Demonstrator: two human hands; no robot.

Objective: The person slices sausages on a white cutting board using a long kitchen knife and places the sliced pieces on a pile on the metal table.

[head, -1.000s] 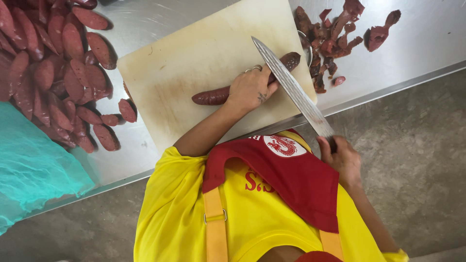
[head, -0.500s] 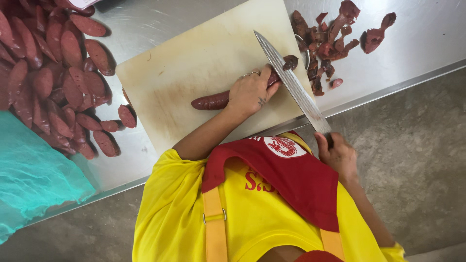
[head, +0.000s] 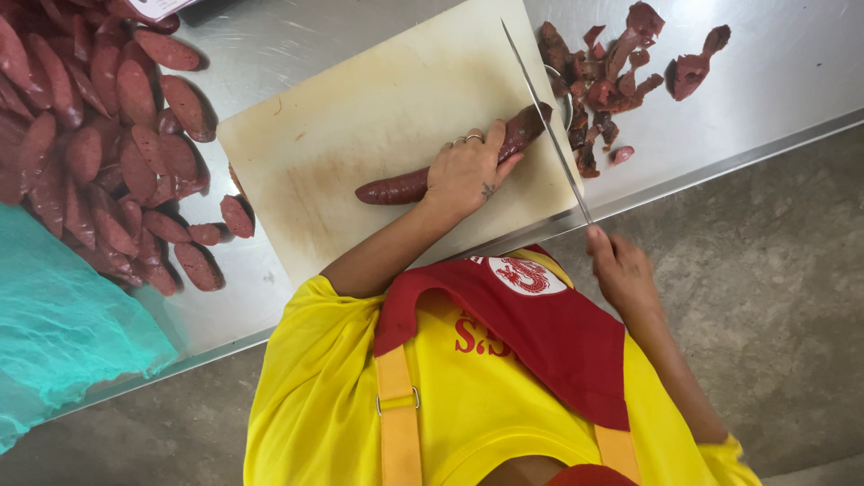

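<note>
View: looking straight down from the head at a person in a yellow shirt and red apron, who fills the lower middle of the frame.

Table: a bare steel table runs across the upper part of the frame, its edge slanting from lower left to upper right.

Cutting board: a pale, stained cutting board lies on the table at upper centre.

Sausage: a long dark red sausage lies on the board, near its lower edge, slanting up to the right.

Left hand: the left hand lies on top of the sausage at centre frame, its grip closed down over the middle, rings showing on two fingers.

Right hand: the right hand is off the table edge at right of centre, its grip wrapped tight around the knife handle, which the fist hides.

Knife: the long thin knife reaches from the right hand up and to the left, the blade crossing the right end of the sausage just beside the left hand's fingertips.

Cut pieces: a loose heap of dark red cut pieces lies on the table at upper right, just beyond the board.

Whole sausages: many sliced sausages are piled at upper left.

Mesh: turquoise mesh covers the lower left.
</note>
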